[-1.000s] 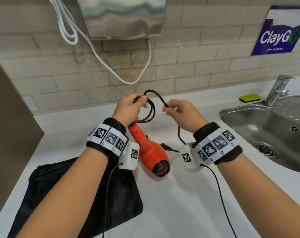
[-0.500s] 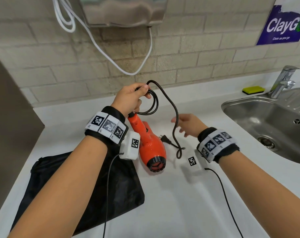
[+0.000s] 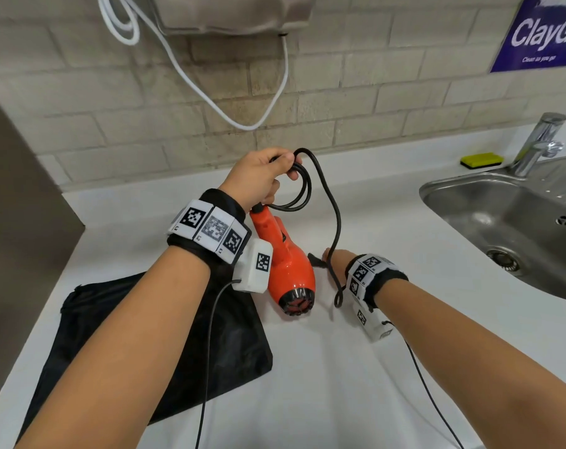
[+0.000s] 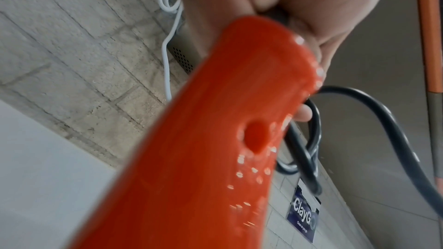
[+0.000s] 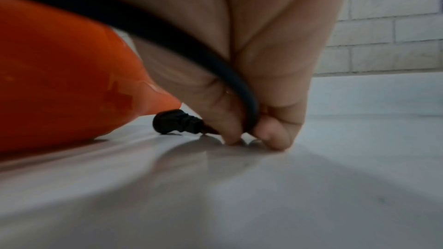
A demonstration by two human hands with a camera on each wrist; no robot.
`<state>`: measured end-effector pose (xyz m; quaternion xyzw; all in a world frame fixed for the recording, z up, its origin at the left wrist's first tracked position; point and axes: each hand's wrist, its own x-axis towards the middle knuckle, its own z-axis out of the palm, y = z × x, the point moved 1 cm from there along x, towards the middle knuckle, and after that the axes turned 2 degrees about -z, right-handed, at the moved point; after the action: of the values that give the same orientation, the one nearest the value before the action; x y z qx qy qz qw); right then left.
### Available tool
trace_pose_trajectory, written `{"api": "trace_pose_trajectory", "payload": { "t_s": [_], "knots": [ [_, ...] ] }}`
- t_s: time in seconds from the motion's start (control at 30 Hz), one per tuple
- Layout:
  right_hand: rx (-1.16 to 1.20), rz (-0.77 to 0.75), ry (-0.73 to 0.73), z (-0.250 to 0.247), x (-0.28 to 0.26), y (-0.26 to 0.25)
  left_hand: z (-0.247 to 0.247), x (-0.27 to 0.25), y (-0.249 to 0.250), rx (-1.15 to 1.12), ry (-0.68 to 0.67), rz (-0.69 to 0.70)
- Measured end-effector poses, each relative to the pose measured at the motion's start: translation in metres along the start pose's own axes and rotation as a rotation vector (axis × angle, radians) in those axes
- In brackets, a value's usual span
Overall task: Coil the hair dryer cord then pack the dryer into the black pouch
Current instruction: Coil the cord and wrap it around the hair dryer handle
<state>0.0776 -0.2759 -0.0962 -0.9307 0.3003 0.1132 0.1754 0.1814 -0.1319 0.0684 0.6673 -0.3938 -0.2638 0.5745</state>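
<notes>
Left hand (image 3: 259, 179) up high over the white counter (image 3: 388, 238), fingers curled tight round the gathered loops of the black cord (image 3: 335, 218) and the butt of the orange hair dryer (image 3: 288, 264) handle. The dryer hangs nose-down from that grip, its grille end low by the counter, just beside the corner of the black pouch (image 3: 165, 345). The pouch lies flat on the counter under the left forearm. From the loops one long strand of cord swings out, drops down and curls into a small bend near the right wrist. Down there the right hand (image 3: 336, 262) is low on the counter, fingertips (image 5: 275, 139) touching the surface, thumb and fingers closed together on the cord, which wraps round between them in the right wrist view. The black plug (image 5: 175, 123) lies on the counter right next to those fingers, tucked against the dryer's body. Off to the right, the steel sink (image 3: 502, 222) with its tap (image 3: 537, 140), and a yellow-green sponge (image 3: 480, 159) on the ledge behind
</notes>
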Motion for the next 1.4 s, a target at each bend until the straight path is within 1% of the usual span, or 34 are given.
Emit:
{"api": "trace_pose_trajectory", "payload": {
  "t_s": [0.13, 0.23, 0.3, 0.37, 0.53, 0.57, 0.67, 0.7, 0.73, 0.8, 0.83, 0.9, 1.0, 1.07, 1.17, 1.23, 1.33, 1.4],
  "knots": [
    [0.009, 0.109, -0.025, -0.010, -0.002, 0.004, -0.001, -0.001, -0.001, -0.001, -0.001, 0.006],
    [0.054, 0.115, 0.026, -0.026, -0.007, 0.002, 0.001, -0.002, 0.000, -0.001, -0.008, -0.002],
    [0.213, 0.094, 0.133, -0.037, -0.011, -0.001, 0.003, -0.002, 0.001, 0.000, -0.014, -0.004],
    [0.360, 0.052, 0.276, -0.052, -0.018, -0.007, 0.005, -0.002, 0.002, 0.001, -0.029, -0.007],
    [0.568, -0.214, 0.536, -0.080, -0.044, -0.025, 0.009, -0.003, 0.004, 0.013, -0.064, -0.014],
    [0.619, -0.253, 0.617, -0.081, -0.048, -0.026, 0.009, -0.002, 0.004, 0.014, -0.057, -0.012],
    [0.758, -0.333, 0.918, -0.078, -0.059, -0.027, 0.009, 0.000, 0.002, 0.014, -0.008, -0.002],
    [0.771, -0.382, 0.972, -0.077, -0.064, -0.029, 0.008, 0.001, 0.002, 0.014, 0.006, 0.001],
    [0.753, -0.441, 0.984, -0.077, -0.069, -0.030, 0.008, 0.001, 0.001, 0.014, 0.011, 0.006],
    [0.650, -0.539, 0.915, -0.077, -0.075, -0.036, 0.010, 0.001, 0.002, 0.020, 0.003, 0.019],
    [0.596, -0.555, 0.877, -0.078, -0.077, -0.039, 0.012, 0.001, 0.003, 0.027, -0.009, 0.027],
    [0.583, -0.518, 0.881, -0.081, -0.077, -0.046, 0.018, -0.001, 0.004, 0.032, -0.033, 0.042],
    [0.738, -0.414, 0.965, -0.088, -0.075, -0.055, 0.024, -0.001, 0.006, 0.021, -0.060, 0.050],
    [0.810, -0.374, 0.962, -0.095, -0.071, -0.058, 0.027, -0.003, 0.008, 0.015, -0.106, 0.052],
    [0.752, -0.377, 0.918, -0.105, -0.067, -0.061, 0.031, -0.006, 0.009, 0.009, -0.175, 0.057],
    [0.755, -0.452, 0.828, -0.109, -0.066, -0.065, 0.032, -0.006, 0.008, -0.004, -0.173, 0.066],
    [0.855, -0.596, 0.623, -0.112, -0.066, -0.063, 0.028, -0.005, 0.007, -0.016, -0.149, 0.078],
    [0.906, -0.621, 0.478, -0.113, -0.067, -0.054, 0.023, -0.004, 0.005, -0.035, -0.114, 0.065]
  ]
}}
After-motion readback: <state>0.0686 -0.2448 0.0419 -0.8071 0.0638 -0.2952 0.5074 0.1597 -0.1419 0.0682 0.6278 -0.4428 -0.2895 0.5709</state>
